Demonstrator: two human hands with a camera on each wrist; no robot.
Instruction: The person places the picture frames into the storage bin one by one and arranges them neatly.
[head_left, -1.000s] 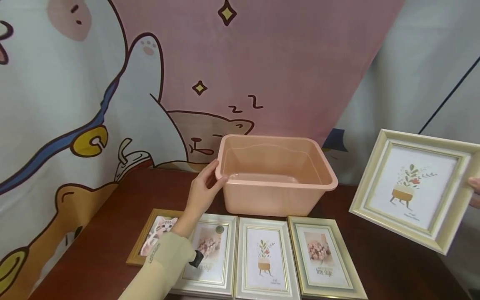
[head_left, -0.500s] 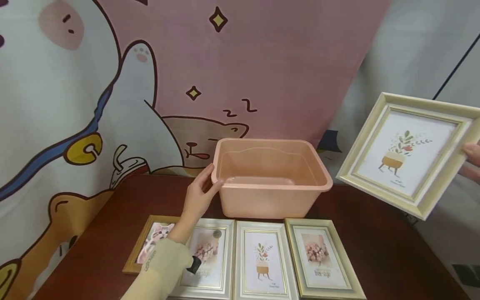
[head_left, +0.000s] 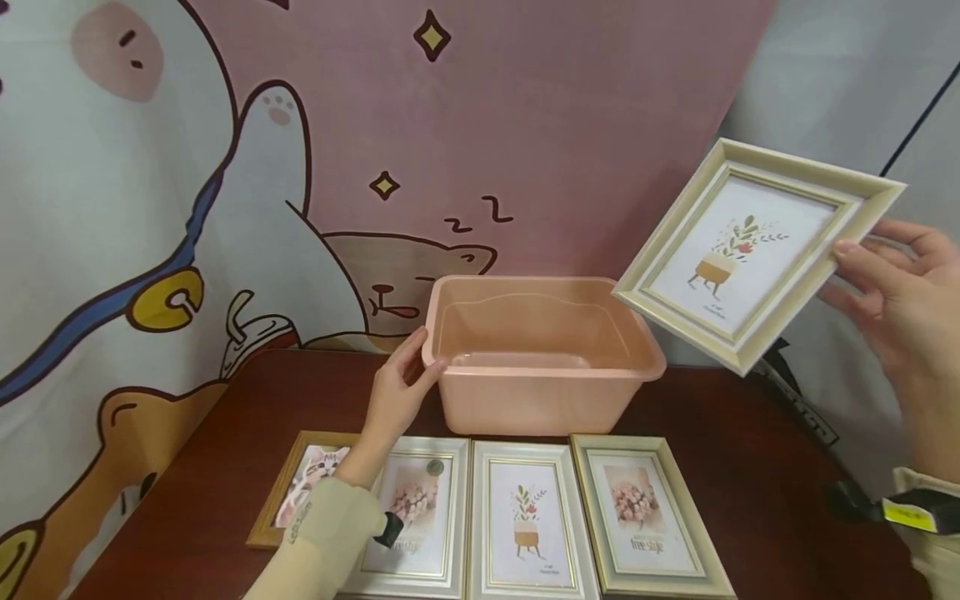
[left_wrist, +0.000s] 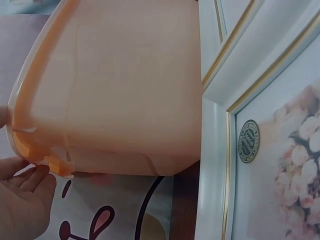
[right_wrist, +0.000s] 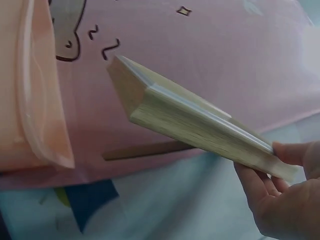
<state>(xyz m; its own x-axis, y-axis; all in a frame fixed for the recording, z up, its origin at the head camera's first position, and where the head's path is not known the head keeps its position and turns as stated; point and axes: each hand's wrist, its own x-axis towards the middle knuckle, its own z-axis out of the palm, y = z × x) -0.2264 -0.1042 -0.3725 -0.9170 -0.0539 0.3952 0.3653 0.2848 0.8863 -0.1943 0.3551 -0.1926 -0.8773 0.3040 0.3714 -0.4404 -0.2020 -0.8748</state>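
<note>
A peach plastic basin (head_left: 536,404) stands on the table behind a row of picture frames. My left hand (head_left: 397,396) grips its near left corner, thumb and fingers around the rim; the left wrist view shows this hand (left_wrist: 30,200) at the rim too. In my right hand (head_left: 900,292) a cream picture frame (head_left: 738,250) is pinched at its right edge, thumb in front and fingers behind. It is tilted, with a potted-plant print facing me, and its lower left overlaps the basin's right rim in the head view. From the right wrist, the frame (right_wrist: 190,127) shows edge-on with its back stand out.
Along the front of the dark red table (head_left: 240,417) lie a brown frame (head_left: 311,483) with a cat picture, a white flower-print frame (head_left: 427,475), a white plant-print frame (head_left: 528,508) and a cream-gold flower-print frame (head_left: 648,508). A cartoon-printed cloth (head_left: 585,125) hangs behind.
My right hand has come in from the right edge, carrying the cream picture frame up and left toward the basin. My left hand keeps its grip on the rim.
</note>
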